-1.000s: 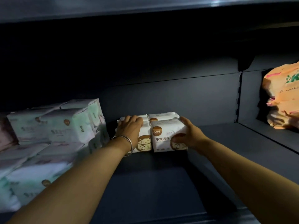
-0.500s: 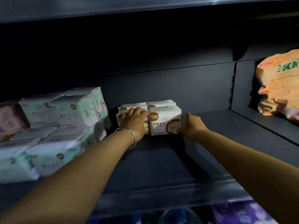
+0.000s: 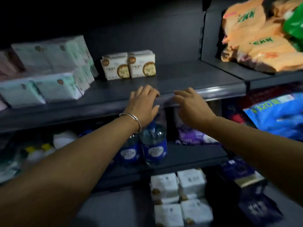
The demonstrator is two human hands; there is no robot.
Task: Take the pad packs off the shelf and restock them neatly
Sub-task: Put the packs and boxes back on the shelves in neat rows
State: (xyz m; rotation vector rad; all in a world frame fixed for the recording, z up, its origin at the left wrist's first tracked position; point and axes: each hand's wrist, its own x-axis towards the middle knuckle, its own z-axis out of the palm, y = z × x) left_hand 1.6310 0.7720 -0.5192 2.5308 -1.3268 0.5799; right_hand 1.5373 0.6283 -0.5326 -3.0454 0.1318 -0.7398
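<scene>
Hands, left (image 3: 144, 102) and right (image 3: 191, 105), spread and empty at frame centre; white pad packs (image 3: 128, 65) stand directly above them, left hand nearer.

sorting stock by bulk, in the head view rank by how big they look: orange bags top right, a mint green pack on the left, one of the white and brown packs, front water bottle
1. orange bags, biggest
2. mint green pack
3. front water bottle, close to the green pack; it stands nearer the camera, so unsure
4. white and brown pack, smallest, but farthest back
</scene>
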